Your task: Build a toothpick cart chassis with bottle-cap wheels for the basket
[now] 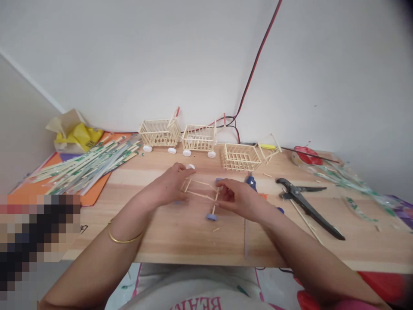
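My left hand [171, 185] pinches the left end of a small wheeled stick frame [201, 196] made of thin wooden sticks. At its right end, a cross stick carries a grey-blue wheel [211, 217]; another wheel shows partly behind my right fingers. My right hand [240, 198] has its fingers closed around that end, near the cross stick. A white disc [191, 166] peeks out just beyond my left fingertips. My left fingers partly hide a bluish piece under the frame. Behind my right hand lies a blue glue gun [251, 182], mostly covered.
Three stick carts, a left one [158, 133], a middle one [199, 137] and a right one [240, 157], line the wall. Bundled sticks [97, 165] lie left on orange paper. Black-handled pliers [303, 200] and plastic wrappers [358, 185] lie right. A cable [258, 58] runs up the wall.
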`<state>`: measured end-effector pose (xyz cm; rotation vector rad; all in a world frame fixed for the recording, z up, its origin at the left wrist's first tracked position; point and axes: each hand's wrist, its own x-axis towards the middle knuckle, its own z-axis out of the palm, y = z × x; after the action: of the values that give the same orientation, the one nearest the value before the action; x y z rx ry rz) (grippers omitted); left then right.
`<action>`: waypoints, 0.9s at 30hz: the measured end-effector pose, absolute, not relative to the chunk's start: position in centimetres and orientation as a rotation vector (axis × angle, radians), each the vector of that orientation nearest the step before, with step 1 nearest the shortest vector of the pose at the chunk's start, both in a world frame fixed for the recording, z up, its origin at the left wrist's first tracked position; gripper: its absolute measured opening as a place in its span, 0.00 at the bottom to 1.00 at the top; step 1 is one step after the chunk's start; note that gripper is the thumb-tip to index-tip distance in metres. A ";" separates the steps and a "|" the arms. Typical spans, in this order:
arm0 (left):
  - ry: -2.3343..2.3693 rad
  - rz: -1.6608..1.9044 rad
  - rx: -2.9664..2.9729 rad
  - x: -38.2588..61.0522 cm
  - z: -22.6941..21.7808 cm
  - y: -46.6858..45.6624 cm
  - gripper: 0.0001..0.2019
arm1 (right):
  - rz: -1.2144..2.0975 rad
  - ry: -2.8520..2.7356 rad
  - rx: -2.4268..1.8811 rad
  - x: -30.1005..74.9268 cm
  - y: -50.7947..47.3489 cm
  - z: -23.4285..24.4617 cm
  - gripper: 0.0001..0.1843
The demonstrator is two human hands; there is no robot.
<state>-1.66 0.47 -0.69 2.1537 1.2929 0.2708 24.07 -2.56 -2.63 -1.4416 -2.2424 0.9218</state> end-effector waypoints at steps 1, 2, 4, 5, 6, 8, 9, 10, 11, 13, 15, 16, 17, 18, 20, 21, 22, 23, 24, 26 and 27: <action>1.292 0.291 2.138 -1.8 -0.6 0.5 0.36 | 0.920 -2.239 -1.427 24.1 -2.5 -2.8 0.21; 1.286 0.308 2.122 -1.9 -0.6 0.6 0.34 | 0.917 -2.236 -1.411 24.2 -2.5 -3.1 0.21; 1.271 0.316 2.096 -2.2 -0.6 0.8 0.32 | 0.909 -2.229 -1.384 24.3 -2.4 -3.5 0.20; 1.267 0.303 2.085 -2.3 -0.6 1.0 0.31 | 0.905 -2.226 -1.371 24.4 -2.4 -3.7 0.19; 1.268 0.286 2.077 -2.5 -0.7 1.1 0.31 | 0.903 -2.223 -1.359 24.4 -2.4 -3.8 0.18; 1.280 0.270 2.077 -2.6 -0.9 1.3 0.31 | 0.898 -2.218 -1.337 24.4 -2.4 -4.0 0.15; 1.293 0.277 2.083 -2.7 -1.0 1.4 0.30 | 0.895 -2.216 -1.329 24.4 -2.4 -4.0 0.15; 1.303 0.287 2.095 -2.7 -1.0 1.4 0.29 | 0.891 -2.216 -1.323 24.4 -2.4 -4.1 0.14; 1.308 0.296 2.111 -2.7 -1.1 1.5 0.28 | 0.888 -2.217 -1.318 24.4 -2.4 -4.1 0.14; 1.296 0.298 2.148 -2.7 -1.3 1.6 0.27 | 0.876 -2.221 -1.307 24.4 -2.4 -4.1 0.14; 1.269 0.285 2.174 -2.7 -1.3 1.6 0.27 | 0.866 -2.226 -1.296 24.3 -2.4 -4.1 0.14; 1.259 0.281 2.179 -2.7 -1.4 1.6 0.27 | 0.865 -2.227 -1.290 24.3 -2.4 -4.2 0.14; 1.255 0.281 2.181 -2.6 -1.3 1.6 0.27 | 0.867 -2.228 -1.284 24.3 -2.4 -4.2 0.14; 1.255 0.281 2.181 -2.6 -1.3 1.6 0.27 | 0.869 -2.227 -1.280 24.2 -2.4 -4.2 0.14; 1.264 0.272 2.180 -2.4 -1.1 1.5 0.26 | 0.877 -2.227 -1.272 24.1 -2.4 -4.2 0.13; 1.269 0.264 2.181 -2.4 -1.0 1.4 0.26 | 0.878 -2.227 -1.268 24.1 -2.4 -4.2 0.12; 1.275 0.256 2.183 -2.3 -0.9 1.4 0.25 | 0.877 -2.227 -1.265 24.1 -2.3 -4.2 0.12; 1.275 0.251 2.188 -2.2 -0.9 1.3 0.25 | 0.876 -2.226 -1.263 24.1 -2.3 -4.3 0.12; 1.271 0.254 2.197 -2.1 -0.8 1.2 0.26 | 0.875 -2.227 -1.261 24.1 -2.3 -4.3 0.12; 1.253 0.288 2.236 -2.0 -0.8 1.1 0.29 | 0.867 -2.223 -1.259 24.1 -2.3 -4.3 0.13; 1.244 0.316 2.266 -1.8 -0.9 1.1 0.30 | 0.862 -2.222 -1.257 24.1 -2.3 -4.3 0.13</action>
<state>-1.83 1.06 -0.93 2.2662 1.2438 0.3161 24.05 -2.34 -4.33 -1.2573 -2.2222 0.8622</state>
